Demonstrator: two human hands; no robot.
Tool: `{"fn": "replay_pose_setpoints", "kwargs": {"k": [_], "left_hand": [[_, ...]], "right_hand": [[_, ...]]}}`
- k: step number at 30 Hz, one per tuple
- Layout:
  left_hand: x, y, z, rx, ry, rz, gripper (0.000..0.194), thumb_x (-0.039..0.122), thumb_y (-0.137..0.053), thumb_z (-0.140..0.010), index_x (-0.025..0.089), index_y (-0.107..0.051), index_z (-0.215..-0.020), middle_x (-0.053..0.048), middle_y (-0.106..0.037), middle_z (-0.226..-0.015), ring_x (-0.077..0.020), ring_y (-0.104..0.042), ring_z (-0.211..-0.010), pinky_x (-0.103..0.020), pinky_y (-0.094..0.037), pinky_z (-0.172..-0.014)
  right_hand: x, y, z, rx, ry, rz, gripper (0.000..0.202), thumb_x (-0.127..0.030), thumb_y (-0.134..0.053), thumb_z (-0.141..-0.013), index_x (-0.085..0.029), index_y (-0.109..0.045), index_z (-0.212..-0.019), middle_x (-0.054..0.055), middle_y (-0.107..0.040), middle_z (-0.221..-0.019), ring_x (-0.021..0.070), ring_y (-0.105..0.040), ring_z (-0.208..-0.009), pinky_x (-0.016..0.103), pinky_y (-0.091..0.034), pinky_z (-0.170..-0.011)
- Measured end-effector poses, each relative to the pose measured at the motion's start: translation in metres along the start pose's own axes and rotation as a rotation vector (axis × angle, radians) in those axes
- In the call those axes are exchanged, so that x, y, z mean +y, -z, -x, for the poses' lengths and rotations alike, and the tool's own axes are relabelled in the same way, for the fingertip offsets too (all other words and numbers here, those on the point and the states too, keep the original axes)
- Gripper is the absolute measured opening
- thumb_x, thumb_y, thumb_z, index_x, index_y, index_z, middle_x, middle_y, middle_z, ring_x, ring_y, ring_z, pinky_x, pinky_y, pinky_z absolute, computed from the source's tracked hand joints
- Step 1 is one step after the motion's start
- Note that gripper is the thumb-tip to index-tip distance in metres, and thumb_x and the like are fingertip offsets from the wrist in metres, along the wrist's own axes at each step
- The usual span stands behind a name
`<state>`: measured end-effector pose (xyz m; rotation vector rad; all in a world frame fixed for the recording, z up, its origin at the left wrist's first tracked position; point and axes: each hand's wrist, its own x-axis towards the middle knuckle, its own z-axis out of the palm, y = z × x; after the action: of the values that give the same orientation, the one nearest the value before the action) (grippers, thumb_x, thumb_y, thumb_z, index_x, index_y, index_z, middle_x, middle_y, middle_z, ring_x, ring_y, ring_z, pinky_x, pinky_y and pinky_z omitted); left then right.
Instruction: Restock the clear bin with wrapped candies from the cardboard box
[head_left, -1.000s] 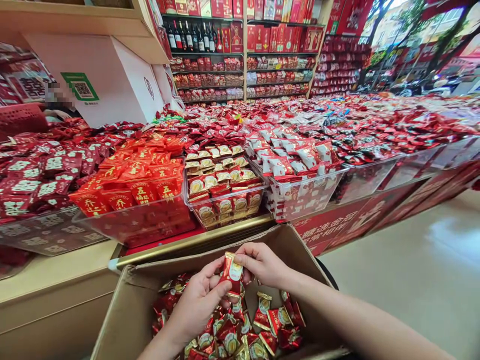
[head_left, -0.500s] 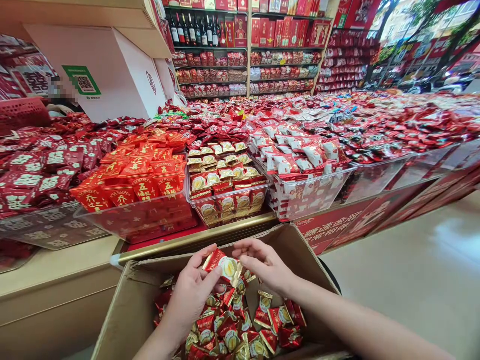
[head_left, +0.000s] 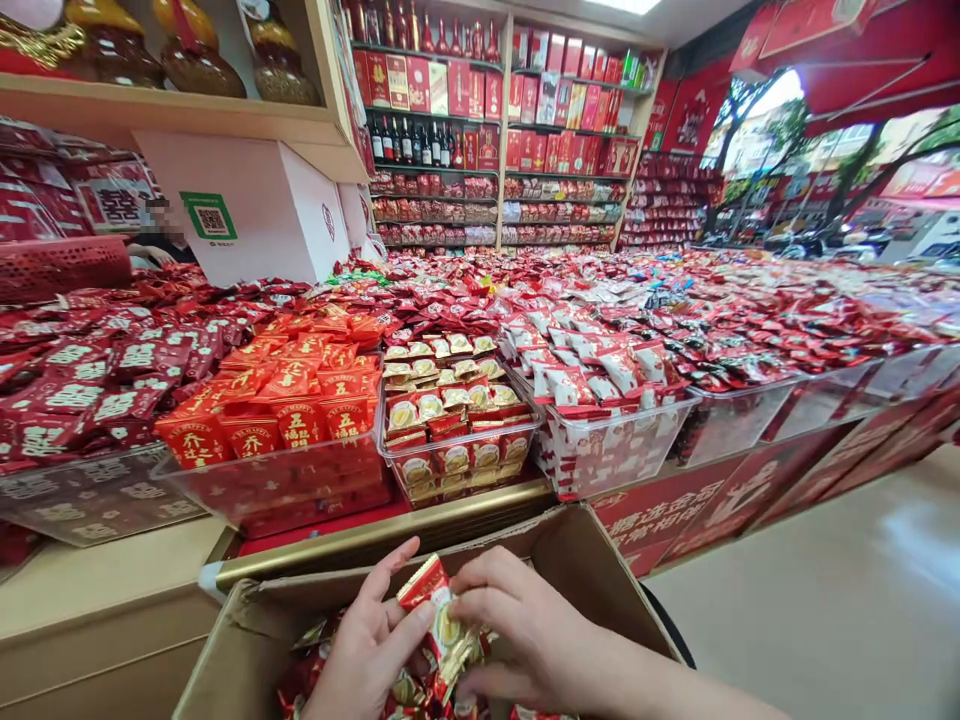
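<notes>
My left hand [head_left: 379, 645] is closed on a wrapped candy [head_left: 442, 620] in a red and gold packet with a durian picture, its thumb across the front and its index finger stretched up. From the other side, my right hand [head_left: 517, 630] curls its fingers onto the packet's right edge, with the thumb lower down. Both hands are over an open cardboard box [head_left: 592, 560]. Similar red and gold candies [head_left: 307, 665] lie inside, partly hidden under my hands and cut off by the lower picture edge.
Beyond the box stands a clear bin of matching durian candies [head_left: 454, 455]. Orange-red packets [head_left: 292, 390] fill the bin to its left, white and red packets [head_left: 592, 370] the one to its right. A gold-edged counter rim [head_left: 330, 545] runs behind the box. Shelves [head_left: 502, 140] hold bottles and boxes.
The view has tilted up, so the box and hands sit lower in the picture. My right hand has closed in on the candy, which has turned more upright in my left hand.
</notes>
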<state>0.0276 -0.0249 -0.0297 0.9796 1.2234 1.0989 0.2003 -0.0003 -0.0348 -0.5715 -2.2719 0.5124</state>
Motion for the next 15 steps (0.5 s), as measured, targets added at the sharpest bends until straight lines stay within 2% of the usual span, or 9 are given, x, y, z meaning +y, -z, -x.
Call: {"fn": "replay_pose_setpoints", "kwargs": {"k": [3,7,10,13,15], "left_hand": [[0.002,0.004,0.002,-0.036,-0.006,0.149,0.069,0.047,-0.060,-0.067,0.018,-0.031,-0.123,0.007,-0.056,-0.045,-0.0096,-0.047,-0.040,-0.019,-0.036,-0.042],[0.005,0.009,0.004,-0.028,0.021,0.283,0.057,0.054,-0.048,-0.072,0.018,-0.038,-0.116,-0.001,-0.065,-0.060,-0.0163,-0.057,-0.053,-0.025,-0.041,-0.050],[0.000,0.013,0.000,-0.032,-0.022,0.213,0.049,0.051,-0.050,-0.072,0.016,-0.048,-0.105,-0.003,-0.066,-0.061,-0.0159,-0.057,-0.052,-0.025,-0.040,-0.051],[-0.008,0.014,-0.004,-0.009,-0.055,0.131,0.042,0.047,-0.059,-0.067,0.016,-0.055,-0.094,-0.002,-0.065,-0.058,-0.0128,-0.055,-0.050,-0.022,-0.038,-0.048],[-0.012,0.014,-0.006,0.007,-0.071,0.091,0.040,0.047,-0.062,-0.065,0.016,-0.058,-0.090,-0.001,-0.065,-0.056,-0.0119,-0.055,-0.049,-0.021,-0.038,-0.047]], "right_hand": [[-0.010,0.014,-0.011,0.009,0.161,0.253,0.019,-0.013,-0.044,-0.077,-0.019,-0.049,-0.094,0.006,-0.060,-0.090,0.0136,-0.049,-0.076,0.027,-0.042,-0.067],[-0.018,0.050,-0.047,0.074,0.279,0.391,0.015,-0.012,-0.041,-0.079,-0.018,-0.050,-0.089,0.005,-0.061,-0.090,0.0123,-0.051,-0.077,0.026,-0.041,-0.067],[-0.007,0.086,-0.092,0.147,0.176,0.525,0.011,-0.012,-0.041,-0.079,-0.015,-0.052,-0.080,0.006,-0.060,-0.086,0.0128,-0.051,-0.081,0.024,-0.040,-0.070],[0.020,0.113,-0.145,0.032,-0.061,0.754,0.011,-0.017,-0.043,-0.078,-0.013,-0.053,-0.078,0.006,-0.059,-0.080,0.0140,-0.052,-0.074,0.024,-0.039,-0.065],[0.042,0.120,-0.175,-0.070,-0.166,0.905,0.012,-0.018,-0.044,-0.078,-0.011,-0.055,-0.079,0.009,-0.059,-0.080,0.0162,-0.053,-0.075,0.025,-0.038,-0.064]]}}
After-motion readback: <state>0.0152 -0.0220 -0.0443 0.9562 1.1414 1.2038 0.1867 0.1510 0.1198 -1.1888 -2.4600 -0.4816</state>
